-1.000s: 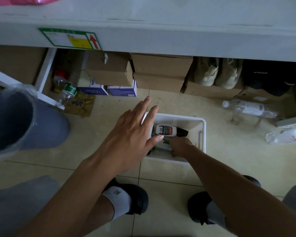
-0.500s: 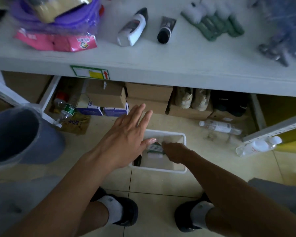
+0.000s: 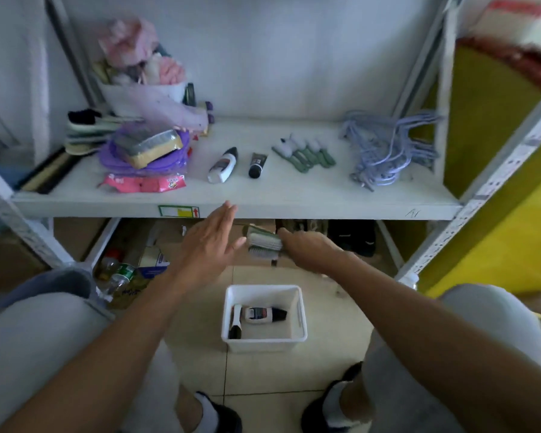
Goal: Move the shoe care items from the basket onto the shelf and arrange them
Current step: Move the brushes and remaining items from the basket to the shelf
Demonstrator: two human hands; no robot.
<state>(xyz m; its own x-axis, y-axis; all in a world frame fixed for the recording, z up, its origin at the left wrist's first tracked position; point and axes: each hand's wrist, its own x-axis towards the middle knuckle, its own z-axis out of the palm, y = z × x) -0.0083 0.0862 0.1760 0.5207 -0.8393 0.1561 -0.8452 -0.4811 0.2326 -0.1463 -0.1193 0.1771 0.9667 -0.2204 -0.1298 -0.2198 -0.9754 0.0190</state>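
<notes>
My right hand (image 3: 306, 248) grips a bundle of green-and-white shoe brushes (image 3: 263, 242) just below the front edge of the white shelf (image 3: 294, 195). Beside the bristles, my left hand (image 3: 210, 242) hovers with its fingers straight and holds nothing. On the floor between my feet sits the white basket (image 3: 300, 314), which holds a white bottle with a black cap (image 3: 263, 314) and a dark tube (image 3: 235, 323). A white bottle (image 3: 222, 165), a black tube (image 3: 256, 165) and a row of green brushes (image 3: 303, 153) lie on the shelf.
The shelf's left side holds purple bags with a sponge (image 3: 147, 148), a pink packet (image 3: 144, 184) and a bouquet (image 3: 144, 73). Lilac hangers (image 3: 388, 148) lie at its right end. Cardboard boxes, shoes and plastic bottles (image 3: 119, 276) sit under the shelf. A yellow panel (image 3: 497, 182) stands at right.
My right hand has lifted the brushes out of the basket up to the shelf edge. My left hand rose alongside, still holding nothing. The view tilted up onto the shelf.
</notes>
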